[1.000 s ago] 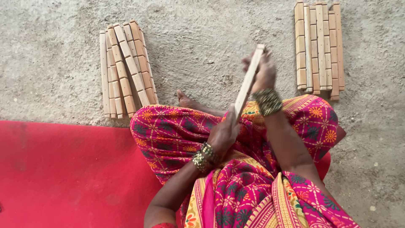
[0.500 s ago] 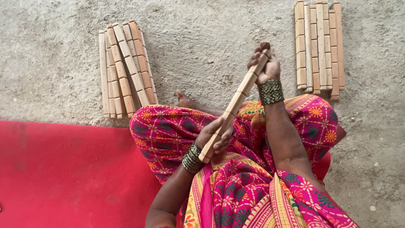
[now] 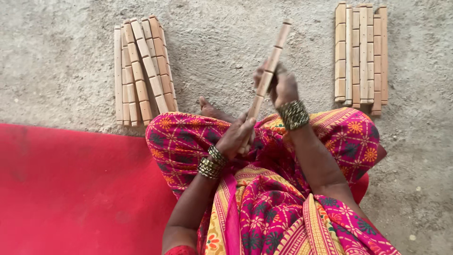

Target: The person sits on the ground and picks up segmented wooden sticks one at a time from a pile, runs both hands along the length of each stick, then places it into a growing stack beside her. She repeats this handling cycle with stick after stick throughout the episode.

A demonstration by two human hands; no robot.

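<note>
Stick (image 3: pixel 266 80) above lap, long axis from 7 to 1 o'clock. Left hand (image 3: pixel 236 137) fingers wrapped on lower end; right hand (image 3: pixel 281 85) fingers closed round middle, nearer top. Stick piles on floor (image 3: pixel 226 52) at 10 (image 3: pixel 141 71) and 2 (image 3: pixel 361 54).

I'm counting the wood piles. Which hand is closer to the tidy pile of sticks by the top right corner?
Right. The right hand grips the held stick just left of that pile. The left hand sits lower, farther away.
</note>
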